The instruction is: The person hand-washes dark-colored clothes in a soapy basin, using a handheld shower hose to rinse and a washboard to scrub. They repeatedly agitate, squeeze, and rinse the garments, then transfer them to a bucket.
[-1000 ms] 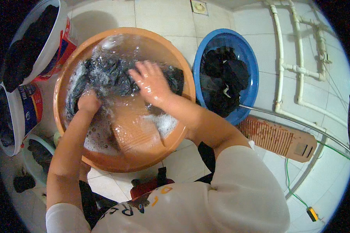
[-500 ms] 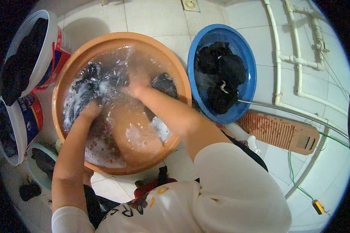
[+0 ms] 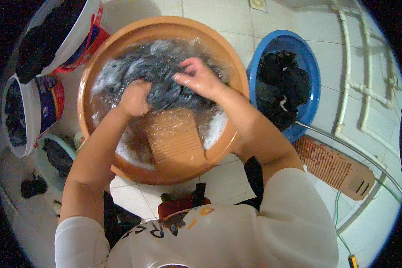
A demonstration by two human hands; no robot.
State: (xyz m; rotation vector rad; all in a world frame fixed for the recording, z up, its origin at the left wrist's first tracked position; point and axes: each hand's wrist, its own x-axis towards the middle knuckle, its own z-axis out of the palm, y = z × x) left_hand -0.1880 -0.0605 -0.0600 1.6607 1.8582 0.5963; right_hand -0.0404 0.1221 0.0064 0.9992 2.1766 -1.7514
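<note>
In the head view, the dark grey, soaked fabric garment (image 3: pixel 163 91) lies in sudsy water in the far half of the large round orange plastic basin (image 3: pixel 165 177), stretched roughly left to right, with its bunched middle between the hands and just beyond the far end of the ridged orange washboard (image 3: pixel 176 145). The left hand (image 3: pixel 137 98) is nearer, touching the bunch from its left; its fingertips are hidden in the folds, so whether it grips cannot be told. The right hand (image 3: pixel 198 80) is at the bunch's right, half curled with thumb and fingers apart, pinching nothing visible; contact there is unclear. To the right, the blue oval plastic basin (image 3: pixel 318 85) holds black wet clothes (image 3: pixel 283 82). Half a second ago the right hand was blurred and partly under water near the washboard's far end; now it is raised clear, the garment's middle is gathered between the hands, and the washboard's ridges show more plainly.
</note>
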